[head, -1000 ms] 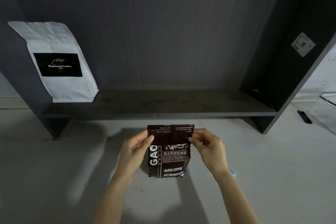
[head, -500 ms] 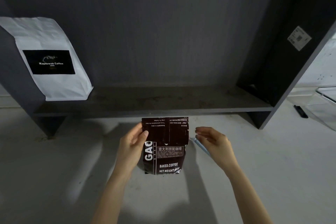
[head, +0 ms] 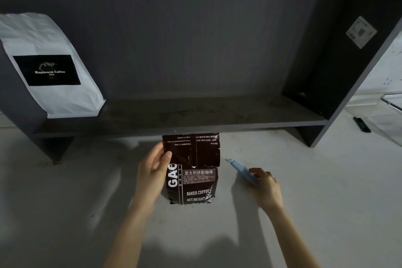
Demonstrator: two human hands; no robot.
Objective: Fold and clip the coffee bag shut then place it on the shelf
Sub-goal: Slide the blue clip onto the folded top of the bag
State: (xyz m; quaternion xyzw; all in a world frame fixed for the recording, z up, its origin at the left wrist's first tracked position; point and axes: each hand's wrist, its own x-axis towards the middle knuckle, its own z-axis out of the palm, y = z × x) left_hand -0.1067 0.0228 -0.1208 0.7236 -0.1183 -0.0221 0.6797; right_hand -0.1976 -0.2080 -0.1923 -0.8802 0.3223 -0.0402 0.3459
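A dark brown coffee bag [head: 192, 178] stands upright on the pale floor, its top flap folded down over the front. My left hand [head: 153, 169] grips the bag's left edge, thumb pressed on the folded flap. To the bag's right, my right hand [head: 264, 188] has its fingers closed on a light blue clip [head: 242, 172] lying low at the floor, its tip pointing toward the bag. The dark shelf board [head: 195, 118] runs just behind the bag.
A white coffee bag [head: 50, 67] with a black label leans at the shelf's left end. The shelf's right side panel [head: 339, 61] carries a sticker. A small black object [head: 361, 124] lies on the floor at far right, by pale furniture.
My right hand let go of the bag's flap, moved right and down, and closed on the blue clip. My left hand kept hold of the folded bag.
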